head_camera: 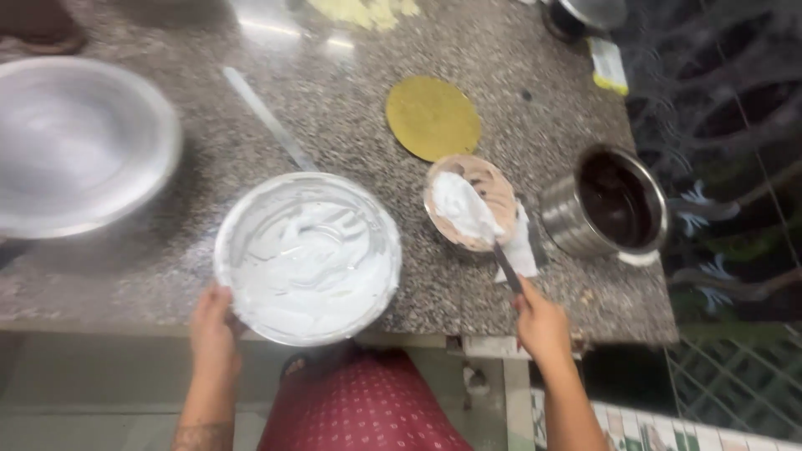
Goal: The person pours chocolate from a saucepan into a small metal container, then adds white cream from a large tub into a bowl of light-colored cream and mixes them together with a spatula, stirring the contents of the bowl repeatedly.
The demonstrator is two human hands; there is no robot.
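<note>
Your left hand [214,326] grips the near-left rim of the big cream-filled bowl [307,257], fingers curled over its edge. Your right hand [541,324] is closed around the spatula [489,238], whose long axis runs from your fist far-left onto the small cake [470,201]. Right stands a steel pot [606,213]; farther off lies a gold cake board [433,118].

We record a round steel bowl of white whipped cream [307,257] at lower centre of the frame, its near rim overhanging the counter edge, and right of it a small brown cake layer [470,202] bearing a cream-laden spatula [476,224], handle angled toward lower right.
</note>
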